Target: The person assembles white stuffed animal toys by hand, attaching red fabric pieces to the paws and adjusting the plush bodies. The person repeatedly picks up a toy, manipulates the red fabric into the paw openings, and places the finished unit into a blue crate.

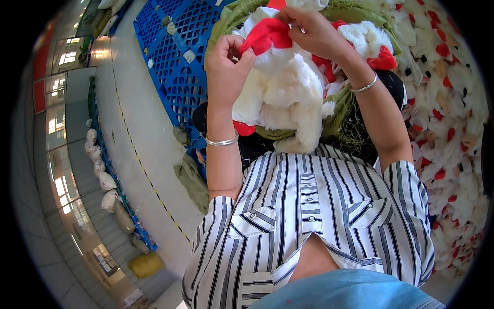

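Observation:
Both hands pinch a red fabric piece (268,35) that belongs to a limp white plush toy skin (275,85). My left hand (230,64) grips the red piece at its left end, thumb against fingers. At its right end, my right hand (312,34) pinches the red cloth near the top of the plush. The white fur hangs down over my lap. Another white plush piece with red parts (366,41) lies right of my right hand, on a green woven sack (337,110).
A blue plastic pallet (177,62) lies at the left on the pale floor. A large heap of white and red plush pieces (440,103) fills the right side. Sacks (108,181) line the far left, and a yellow sack (145,265) sits at the lower left.

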Available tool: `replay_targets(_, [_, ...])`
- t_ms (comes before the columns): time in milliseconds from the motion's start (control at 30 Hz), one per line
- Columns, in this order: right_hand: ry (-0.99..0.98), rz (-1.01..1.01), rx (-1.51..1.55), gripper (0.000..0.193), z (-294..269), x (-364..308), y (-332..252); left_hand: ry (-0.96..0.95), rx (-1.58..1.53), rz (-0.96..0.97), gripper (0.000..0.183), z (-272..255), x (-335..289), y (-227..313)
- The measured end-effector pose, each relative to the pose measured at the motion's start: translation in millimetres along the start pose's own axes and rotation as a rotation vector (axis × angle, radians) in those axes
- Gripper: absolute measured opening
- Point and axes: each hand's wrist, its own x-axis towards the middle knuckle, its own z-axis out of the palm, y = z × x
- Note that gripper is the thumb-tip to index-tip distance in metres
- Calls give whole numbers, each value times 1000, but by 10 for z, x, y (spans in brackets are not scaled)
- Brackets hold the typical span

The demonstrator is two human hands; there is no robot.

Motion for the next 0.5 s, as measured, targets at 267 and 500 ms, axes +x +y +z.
replay_targets(267, [-88, -144, -176, 31, -67, -9, -184, -135, 39, -93, 22, 233, -79, 54])
replay_targets(500, [451, 50, -62, 21, -554, 71, -84, -230, 735, 4, 54, -128, -657, -626])
